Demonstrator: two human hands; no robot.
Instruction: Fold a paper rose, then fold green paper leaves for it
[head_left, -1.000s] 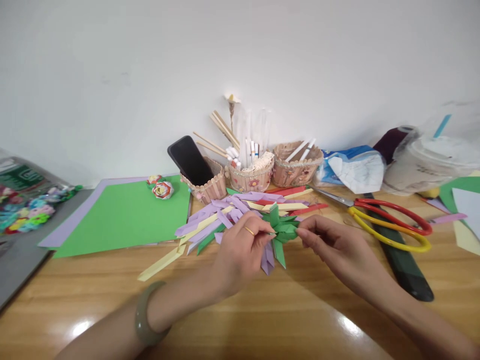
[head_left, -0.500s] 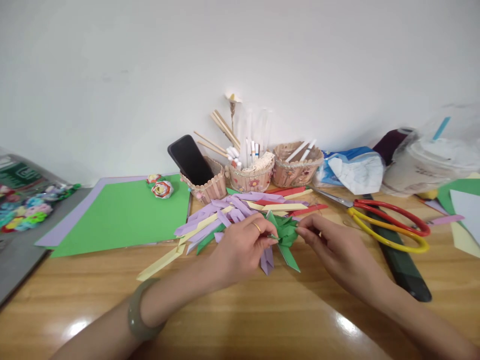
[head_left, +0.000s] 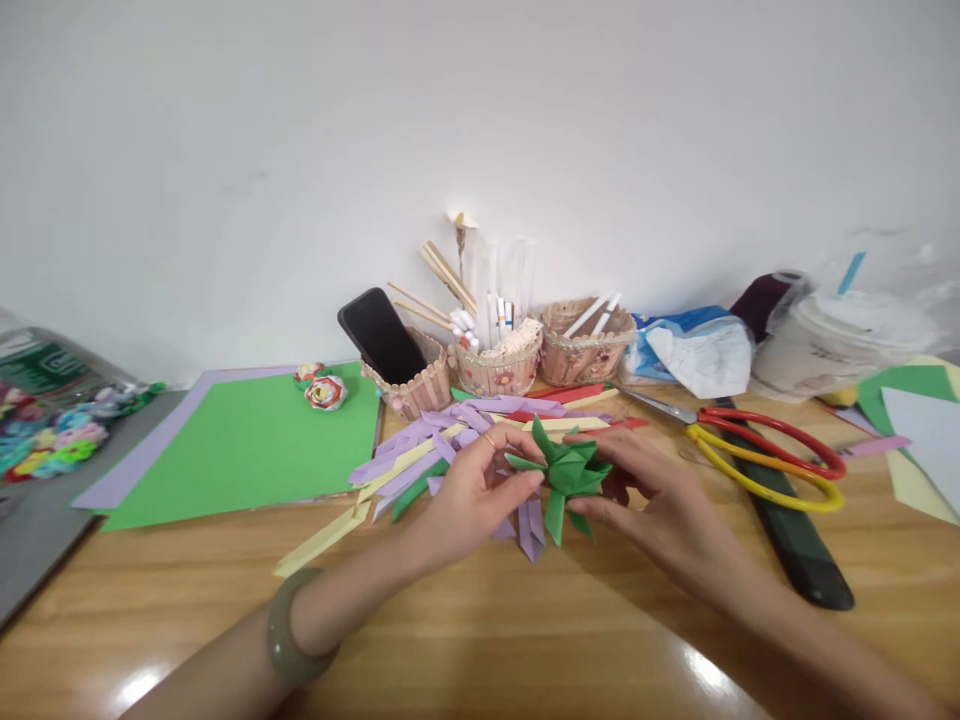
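Between my hands is a green folded-paper piece (head_left: 574, 468) with pointed strips sticking out around a layered middle. My left hand (head_left: 484, 490) pinches one of its pointed strips at the left between thumb and fingers. My right hand (head_left: 645, 490) curves round its right side, thumb below and fingers above, with some fingertips hidden behind the paper. Just behind and left of it lies a pile of folded paper strips (head_left: 409, 455), mostly purple, with pale yellow, green and red ones among them.
Scissors (head_left: 772, 450) with red and yellow handles lie on a dark ruler-like bar (head_left: 802, 550) at right. Green paper (head_left: 247, 450) carries small paper rosettes (head_left: 326, 392). Behind stand decorated baskets (head_left: 499, 372), one holding a phone (head_left: 381, 335), and a lidded cup (head_left: 832, 340).
The green paper piece has been turned, showing more of its layered middle. My right hand has gone from a fingertip pinch to a wider hold around its side. The view has shifted slightly.
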